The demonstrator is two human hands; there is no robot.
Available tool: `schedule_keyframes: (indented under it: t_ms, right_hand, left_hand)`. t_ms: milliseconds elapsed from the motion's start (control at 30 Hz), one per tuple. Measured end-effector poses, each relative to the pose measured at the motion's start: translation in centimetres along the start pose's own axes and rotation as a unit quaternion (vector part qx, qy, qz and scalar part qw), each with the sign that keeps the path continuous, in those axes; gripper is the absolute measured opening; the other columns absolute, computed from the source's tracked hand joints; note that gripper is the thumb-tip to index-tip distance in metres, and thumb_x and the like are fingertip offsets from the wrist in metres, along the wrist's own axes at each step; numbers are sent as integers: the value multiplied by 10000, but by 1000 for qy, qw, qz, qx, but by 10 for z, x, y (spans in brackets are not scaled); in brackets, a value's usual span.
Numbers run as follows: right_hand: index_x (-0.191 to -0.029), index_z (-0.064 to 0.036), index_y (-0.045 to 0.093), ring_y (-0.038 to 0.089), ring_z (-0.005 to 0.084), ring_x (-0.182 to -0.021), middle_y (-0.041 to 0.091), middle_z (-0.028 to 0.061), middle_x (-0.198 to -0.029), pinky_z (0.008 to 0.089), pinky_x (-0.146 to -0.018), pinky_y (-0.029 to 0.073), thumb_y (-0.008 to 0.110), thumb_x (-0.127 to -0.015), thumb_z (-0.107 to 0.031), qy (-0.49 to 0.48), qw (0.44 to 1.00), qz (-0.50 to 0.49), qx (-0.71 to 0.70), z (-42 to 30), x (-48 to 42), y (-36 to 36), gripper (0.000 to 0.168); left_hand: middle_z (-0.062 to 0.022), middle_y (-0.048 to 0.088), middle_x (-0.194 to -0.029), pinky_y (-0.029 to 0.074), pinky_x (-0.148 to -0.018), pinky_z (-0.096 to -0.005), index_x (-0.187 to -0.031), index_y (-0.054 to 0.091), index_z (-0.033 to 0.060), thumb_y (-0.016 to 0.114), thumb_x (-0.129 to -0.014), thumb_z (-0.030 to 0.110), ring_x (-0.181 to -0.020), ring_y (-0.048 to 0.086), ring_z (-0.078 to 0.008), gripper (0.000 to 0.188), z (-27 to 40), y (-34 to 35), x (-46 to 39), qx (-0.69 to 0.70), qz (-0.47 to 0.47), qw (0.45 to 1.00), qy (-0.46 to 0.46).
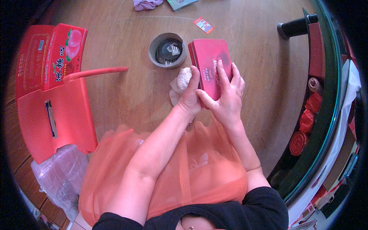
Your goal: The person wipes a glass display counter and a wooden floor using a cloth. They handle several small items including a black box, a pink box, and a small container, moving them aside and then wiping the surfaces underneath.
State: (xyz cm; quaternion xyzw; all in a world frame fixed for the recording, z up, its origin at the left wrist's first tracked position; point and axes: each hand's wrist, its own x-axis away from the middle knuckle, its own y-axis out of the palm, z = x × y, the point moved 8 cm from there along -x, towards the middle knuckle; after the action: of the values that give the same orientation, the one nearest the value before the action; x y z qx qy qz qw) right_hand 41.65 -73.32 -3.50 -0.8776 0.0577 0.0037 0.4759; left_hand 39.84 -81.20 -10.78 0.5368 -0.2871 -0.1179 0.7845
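Note:
In front of me is a flat, pinkish-red case [214, 66] with rounded corners, tilted, bearing light lettering and a dark printed picture. My left hand [191, 97] grips its left edge, thumb along the side. Across the front lies my right hand [228, 97], its fingers spread and its thumb at the near left corner. The case looks closed. Next to my left thumb is a white, rough-textured lump [184, 78], with a beige piece of material [174, 96] partly under it. Beyond that stands a round grey container [152, 56] with small clear pieces inside.
A red printed carton [57, 112] with a strap-like red strip [100, 72] lies left, near clear plastic wrapping [61, 172]. A glass-edged stand [330, 120] curves along the right, with red rolls [298, 143] beneath. Farther off are a small printed card [203, 25] and purple cloth [147, 4].

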Motion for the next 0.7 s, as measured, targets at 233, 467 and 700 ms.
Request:
schedule_keyframes:
  t_ms: [233, 467, 700]
  right_hand:
    - [-1429, -15, 390, 515, 260, -1187, 496, 156, -1355, 387, -1022, 407, 658, -904, -295, 86, 948, -19, -305, 63, -5, 19, 652]
    - [-1386, -37, 461, 561, 150, -1099, 572, 75, -1260, 319, -931, 458, 436, -1015, -436, 166, 819, -80, -543, 111, -10, 104, 546]
    - [-1422, -140, 406, 369, 429, -1319, 383, 260, -1413, 496, -1103, 294, 831, -618, -399, -54, 977, -42, -200, 27, 37, 134, 946]
  left_hand:
    - [-77, 607, -1166, 489, -962, -365, -1259, 513, 34, 644, -885, 180, -1073, 601, -193, 422, 19, -29, -8, -110, 38, 991, -63]
    - [-85, 631, -1100, 503, -921, -372, -1208, 542, 9, 637, -871, 151, -1010, 627, -202, 377, 74, -8, -33, -215, 25, 976, -37]
    - [-109, 631, -1146, 502, -951, -397, -1225, 528, 15, 584, -896, 158, -1048, 628, -224, 363, 124, -31, 2, -211, 65, 974, -47]
